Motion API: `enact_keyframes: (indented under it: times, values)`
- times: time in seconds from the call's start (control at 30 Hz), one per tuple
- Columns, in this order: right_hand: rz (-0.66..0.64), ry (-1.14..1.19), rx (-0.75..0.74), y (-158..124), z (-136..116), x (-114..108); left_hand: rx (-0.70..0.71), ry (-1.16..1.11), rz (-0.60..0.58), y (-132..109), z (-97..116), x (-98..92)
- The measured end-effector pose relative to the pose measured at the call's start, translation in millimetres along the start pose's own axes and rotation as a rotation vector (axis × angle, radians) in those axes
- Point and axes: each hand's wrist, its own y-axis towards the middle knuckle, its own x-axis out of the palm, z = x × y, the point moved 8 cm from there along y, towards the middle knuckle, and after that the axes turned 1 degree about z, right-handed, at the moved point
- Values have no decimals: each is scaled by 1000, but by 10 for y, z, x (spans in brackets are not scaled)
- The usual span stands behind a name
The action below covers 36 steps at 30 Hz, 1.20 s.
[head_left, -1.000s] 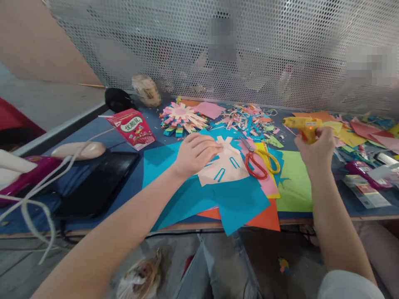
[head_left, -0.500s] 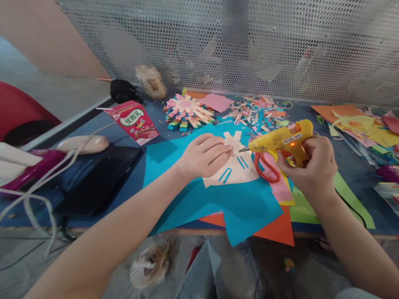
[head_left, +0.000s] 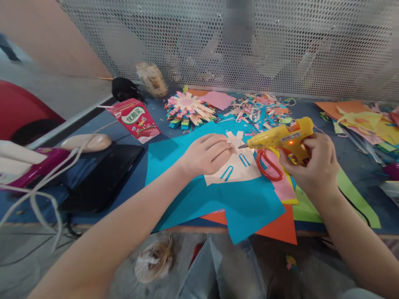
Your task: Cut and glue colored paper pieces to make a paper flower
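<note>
My left hand rests with curled fingers on a pale peach paper cut-out that lies on blue paper sheets; the fingertips pinch the cut-out's strips near its top. My right hand grips a yellow hot glue gun whose orange light is on. The gun's nozzle points left at the top of the cut-out, just beside my left fingertips. Red-handled scissors lie under the gun, partly hidden by it.
A layered paper flower and a heap of paper scraps lie at the back. A pink drink carton stands at the left, near a black tablet and a magenta tool. Orange and yellow sheets lie right. Perforated metal screen behind.
My right hand brought the glue gun from the right side of the table over to the cut-out, nozzle pointing at my left fingertips. The left hand stayed on the cut-out.
</note>
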Motion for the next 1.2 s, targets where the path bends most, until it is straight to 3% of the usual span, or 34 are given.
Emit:
enact_keyframes:
  times: [0.27, 0.9, 1.2]
  values:
    - [-36, 35, 46, -15, 28, 7, -5, -4, -18, -26, -18, 12]
    - [-2, -9, -17, 27, 25, -63, -15, 7, 6, -27, -38, -6]
    - [7, -2, -13, 16, 6, -66, -20, 0, -40, -39, -45, 13]
